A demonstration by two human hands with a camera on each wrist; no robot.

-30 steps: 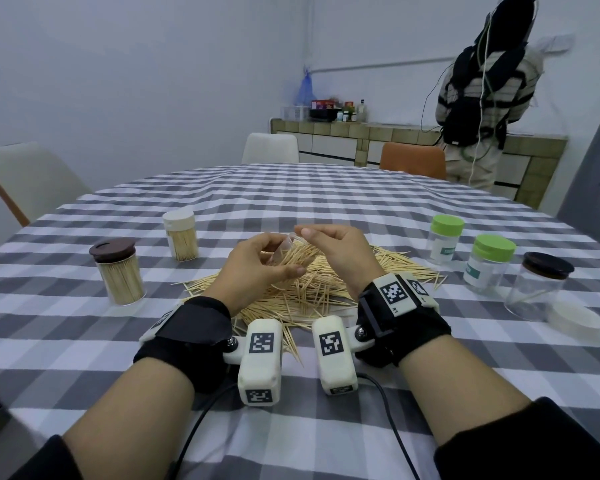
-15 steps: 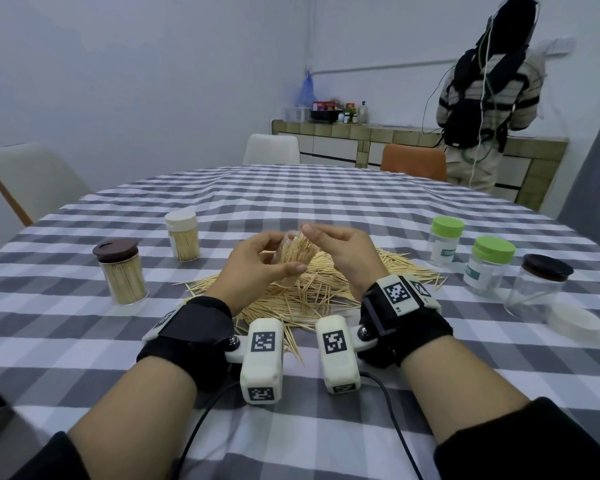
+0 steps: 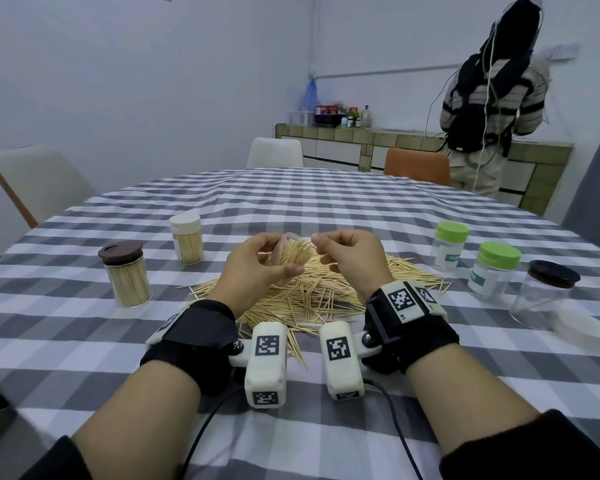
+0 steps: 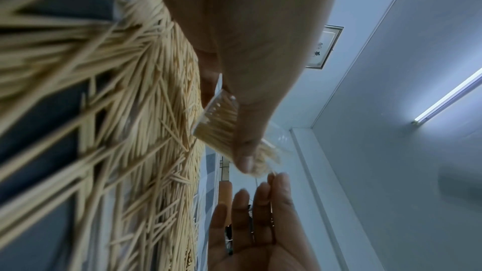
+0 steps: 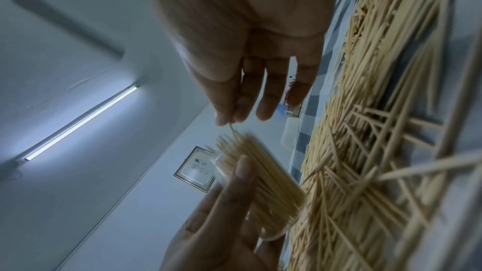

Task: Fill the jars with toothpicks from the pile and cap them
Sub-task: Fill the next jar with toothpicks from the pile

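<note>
L hand (image 3: 257,268): fingers + thumb wrapped round small clear jar (image 3: 284,252), held tilted above the pile, mouth twd R hand; jar packed w/ toothpicks, tips sticking out of the mouth.
R hand (image 3: 347,254): thumb + forefinger pinched on a single toothpick (image 5: 233,130) just at jar mouth; other fingers loosely curled, apart from jar.
Hands: close together, not touching, both off the table.
Pile (image 3: 312,292): loose toothpicks spread on checked cloth (image 3: 291,202) right under both hands, a few strays twd near edge.
Left side: brown-lid jar (image 3: 127,275) full, capped, upright; white-lid jar (image 3: 186,242) full, capped, farther back; well apart from pile.
Right side: two green-lid jars (image 3: 451,245) (image 3: 496,271) capped, contents unclear; dark-lid clear jar (image 3: 544,294) w/ a stick or two inside; loose white lid (image 3: 582,329) flat just beside it.
Bkgd: chairs (image 3: 39,181) round table, tiled counter (image 3: 378,147), a person (image 3: 492,98) standing at it w/ back turned.
</note>
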